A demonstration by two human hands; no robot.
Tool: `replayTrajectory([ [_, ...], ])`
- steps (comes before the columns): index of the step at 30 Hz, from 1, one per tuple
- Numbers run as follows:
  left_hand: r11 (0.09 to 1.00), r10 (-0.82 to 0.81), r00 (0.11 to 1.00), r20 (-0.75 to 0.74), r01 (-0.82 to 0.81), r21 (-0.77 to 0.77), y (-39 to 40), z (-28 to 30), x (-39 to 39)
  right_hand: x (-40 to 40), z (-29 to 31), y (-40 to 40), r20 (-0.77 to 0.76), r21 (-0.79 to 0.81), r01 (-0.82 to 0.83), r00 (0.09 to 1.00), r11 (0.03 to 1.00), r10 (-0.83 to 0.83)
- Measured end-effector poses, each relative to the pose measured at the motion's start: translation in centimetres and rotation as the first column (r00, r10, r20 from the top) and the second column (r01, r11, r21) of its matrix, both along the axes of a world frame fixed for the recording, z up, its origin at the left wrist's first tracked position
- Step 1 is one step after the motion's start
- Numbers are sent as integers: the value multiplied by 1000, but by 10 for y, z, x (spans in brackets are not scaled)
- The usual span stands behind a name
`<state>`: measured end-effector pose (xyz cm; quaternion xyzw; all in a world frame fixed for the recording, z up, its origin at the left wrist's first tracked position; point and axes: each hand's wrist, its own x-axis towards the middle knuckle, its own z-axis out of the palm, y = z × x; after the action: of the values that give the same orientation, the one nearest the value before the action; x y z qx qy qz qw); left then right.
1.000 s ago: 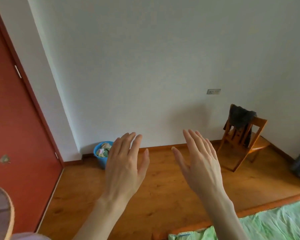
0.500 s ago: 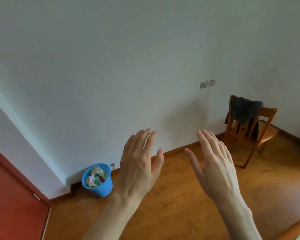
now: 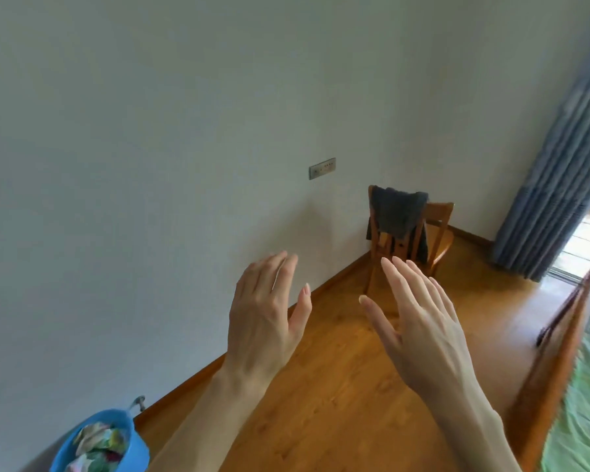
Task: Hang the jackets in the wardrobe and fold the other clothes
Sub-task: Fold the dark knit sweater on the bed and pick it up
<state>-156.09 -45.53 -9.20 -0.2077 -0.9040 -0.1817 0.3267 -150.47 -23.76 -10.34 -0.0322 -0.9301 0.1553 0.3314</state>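
Observation:
A dark grey garment (image 3: pixel 397 212) hangs over the back of a wooden chair (image 3: pixel 438 229) in the far corner by the wall. My left hand (image 3: pixel 264 318) and my right hand (image 3: pixel 419 321) are raised in front of me with straight fingers, backs toward the camera, and hold nothing. Both hands are well short of the chair; the fingertips of my right hand overlap its legs in the view. No wardrobe is in view.
A blue bucket (image 3: pixel 130 447) with crumpled colourful cloth stands by the wall at the bottom left. A bed with a green sheet (image 3: pixel 586 403) and a wooden frame (image 3: pixel 556 356) runs along the right edge. Blue curtains (image 3: pixel 556 178) hang at the right. The floor is wooden.
The view has swung to the right: the red door has left the frame, the bucket has slid to the bottom left, and the chair, curtains and bed have come in. Both hands stay raised and open.

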Motion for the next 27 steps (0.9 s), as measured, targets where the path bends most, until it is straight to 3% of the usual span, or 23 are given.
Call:
replayTrajectory([
  [16,944,-314,949,-19,315,100,101,-24,-299,-238,11,65,9,50,313,949,948,-314],
  [27,914,-405,909,98,398,81,183,-70,-451,-361,-41,143,149,-6,416,899,909,-411],
])
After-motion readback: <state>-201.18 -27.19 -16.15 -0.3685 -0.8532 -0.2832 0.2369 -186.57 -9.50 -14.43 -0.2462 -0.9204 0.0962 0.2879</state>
